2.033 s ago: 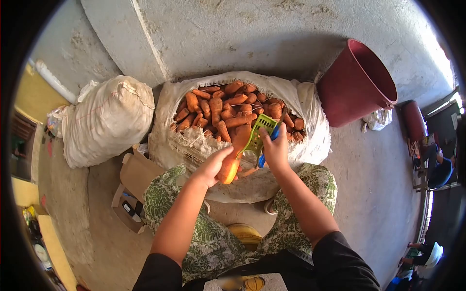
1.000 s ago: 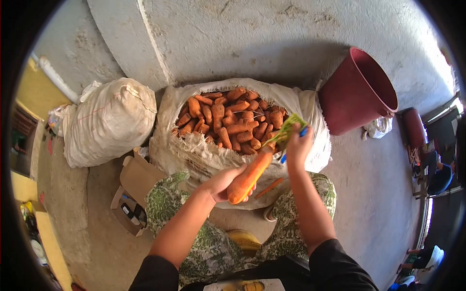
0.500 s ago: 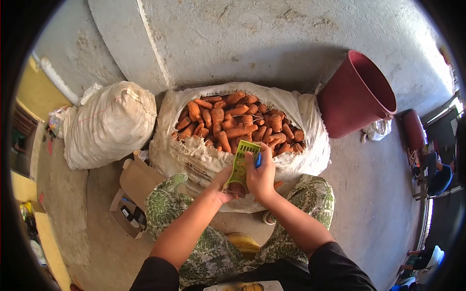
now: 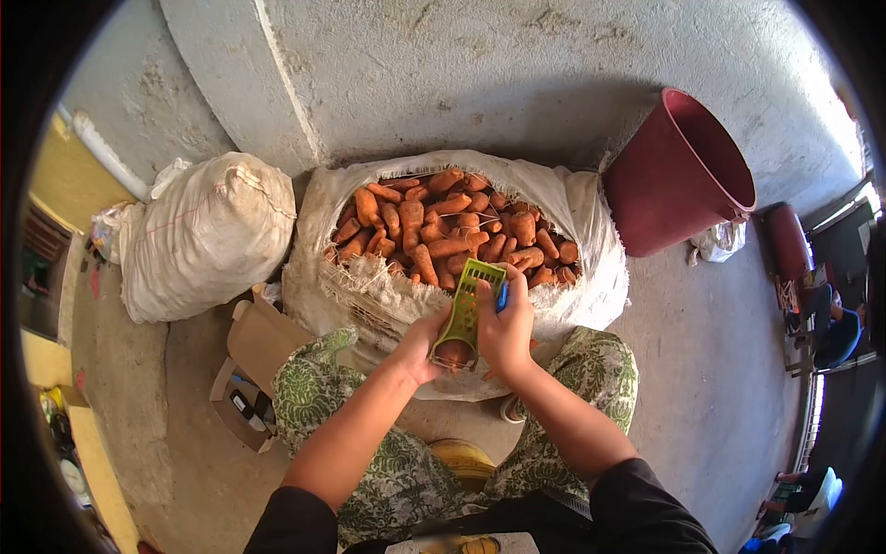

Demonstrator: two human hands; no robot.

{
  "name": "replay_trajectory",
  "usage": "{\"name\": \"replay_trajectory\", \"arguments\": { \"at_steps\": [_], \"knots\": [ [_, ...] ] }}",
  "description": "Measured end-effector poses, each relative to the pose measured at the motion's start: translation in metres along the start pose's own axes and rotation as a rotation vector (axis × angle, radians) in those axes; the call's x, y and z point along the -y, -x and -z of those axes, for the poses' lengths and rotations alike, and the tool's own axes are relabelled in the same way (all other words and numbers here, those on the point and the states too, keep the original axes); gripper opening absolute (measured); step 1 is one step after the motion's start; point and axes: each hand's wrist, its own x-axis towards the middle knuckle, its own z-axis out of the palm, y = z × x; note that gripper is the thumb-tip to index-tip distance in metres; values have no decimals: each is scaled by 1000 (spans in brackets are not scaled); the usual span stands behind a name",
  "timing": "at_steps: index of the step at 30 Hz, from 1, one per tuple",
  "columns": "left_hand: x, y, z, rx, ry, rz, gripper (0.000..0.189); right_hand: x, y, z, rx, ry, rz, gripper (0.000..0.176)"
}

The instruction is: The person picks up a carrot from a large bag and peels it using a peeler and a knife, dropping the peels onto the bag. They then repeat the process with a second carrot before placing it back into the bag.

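My right hand [image 4: 506,332] is closed around the right side of a green plastic piece [image 4: 473,294] with slots and holes, its thumb lying across the front. A small blue thing [image 4: 502,296] sticks out by the right fingers; its kind cannot be made out. My left hand [image 4: 425,346] grips the lower left edge of the green piece, the fingers partly hidden behind it. At its lower end, between the hands, shows a reddish-brown rounded thing [image 4: 454,353], like a carrot's end. Beyond my hands, carrots [image 4: 452,226] fill an opened white woven sack [image 4: 369,309].
A full white sack [image 4: 212,240] stands at left, beside an open cardboard box [image 4: 268,346] holding small dark things. A tall maroon bucket [image 4: 655,194] leans at right against the wall [image 4: 480,74]. Between my knees is a yellow container [image 4: 461,454]. People appear at far right.
Both hands have moved slightly to the right with the green piece, which now stands more face-on. The reddish-brown thing at its lower end shows more clearly.
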Motion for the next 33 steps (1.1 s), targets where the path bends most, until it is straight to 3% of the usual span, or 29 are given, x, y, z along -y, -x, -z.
{"name": "replay_trajectory", "arguments": {
  "at_steps": [4,5,7,9,10,11,13,15,18,19,21,23,27,29,30,33],
  "knots": [
    [0,2,-1,39,-31,-13,36,-7,-8,1,-62,63,-37,23],
    [0,5,3,125,-83,65,37,-9,-17,6,-98,89,-75,23],
    [1,11,5,211,-135,142,39,-36,-52,24,-297,48,5,25],
    [-2,27,-8,196,-383,86,42,-78,-92,55,-501,254,28,26],
    [-9,37,-15,312,-397,148,46,-39,-92,64,-506,-209,-74,23],
    [-11,36,-9,311,-402,149,46,-53,-101,78,-524,-128,-216,21],
    [-12,30,-1,258,-401,128,51,-43,-96,75,-493,-215,-195,21],
    [-13,20,8,187,-386,111,51,-52,-80,55,-333,-173,-92,19],
    [-13,16,-4,104,-302,79,46,-4,-28,20,-46,-245,-123,18],
    [-13,17,-7,116,-239,96,41,-32,-18,3,-106,-5,158,21],
    [-11,14,-7,130,-175,112,37,0,5,-5,-5,-108,111,23],
    [-2,6,-1,-152,-60,82,34,-7,8,-9,8,-93,131,24],
    [-5,12,-6,-92,-132,71,34,5,3,-2,32,-14,-53,20],
    [-12,19,-10,48,-395,220,35,-5,-15,7,-153,132,49,20],
    [-9,21,-5,145,-329,254,40,-11,-30,15,-220,79,18,22],
    [-10,36,-16,223,-499,204,45,-42,-81,53,-440,125,-20,23]
  ]
}}
